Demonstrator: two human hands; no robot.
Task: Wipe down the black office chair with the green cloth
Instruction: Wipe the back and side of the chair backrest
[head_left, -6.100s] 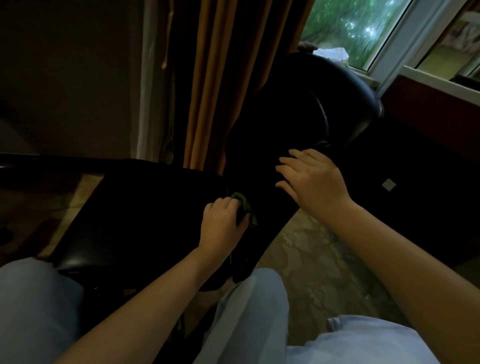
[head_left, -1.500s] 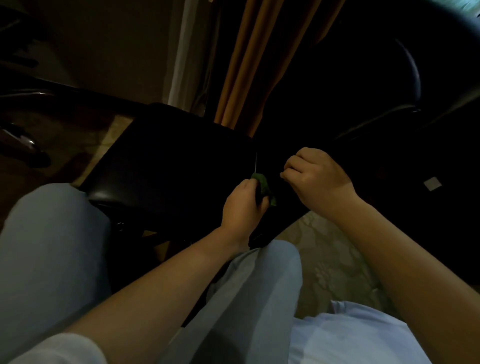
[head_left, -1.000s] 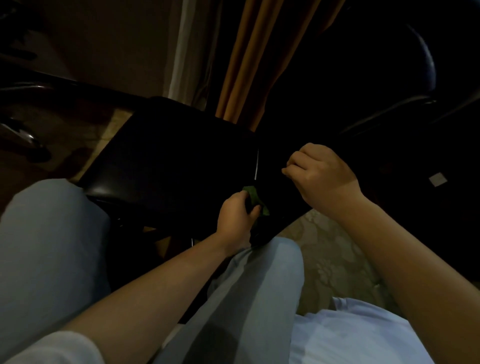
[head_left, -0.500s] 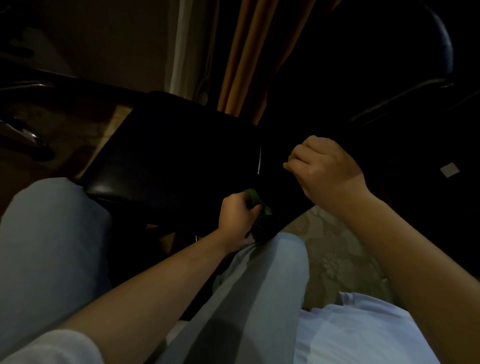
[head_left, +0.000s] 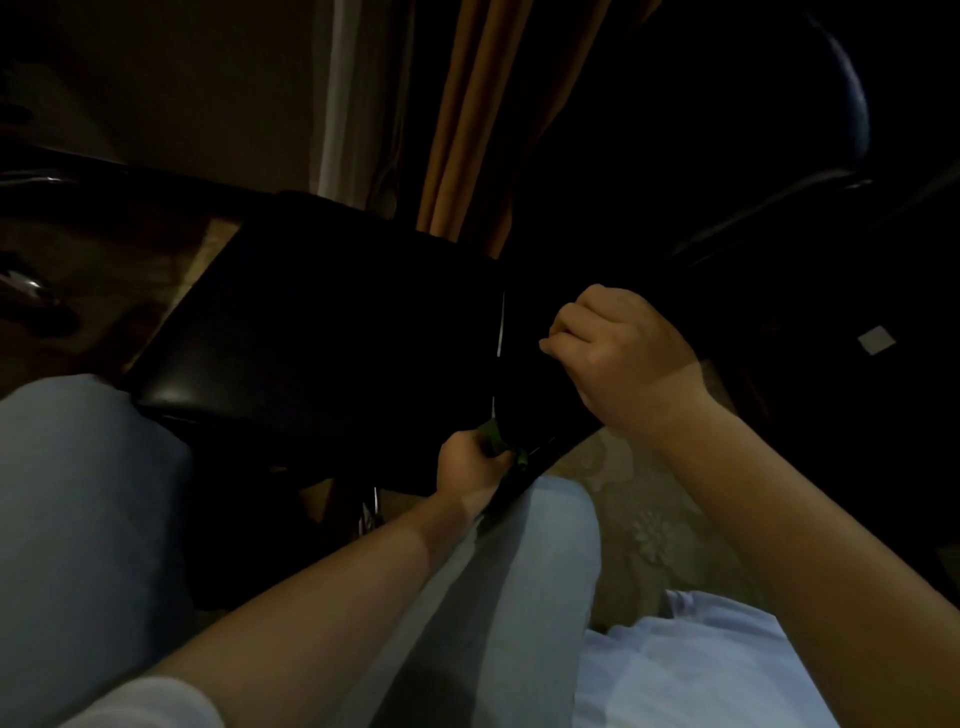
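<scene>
**Cloth at the seat's rear corner**

The black office chair (head_left: 322, 332) fills the middle, its seat flat and its backrest rising dark to the seat's right. An orange curtain (head_left: 467, 130) hangs behind the seat. Legs in pale trousers (head_left: 78, 493) lie in front of it. The right hand (head_left: 618, 353) rests on the backrest just right of the seat, fingers curled into a fist; I cannot tell whether they grip anything. The left hand (head_left: 467, 462) is at the seat's near right corner, fingers wrapped round the bunched green cloth (head_left: 493, 439), which is pressed into the gap there.
</scene>
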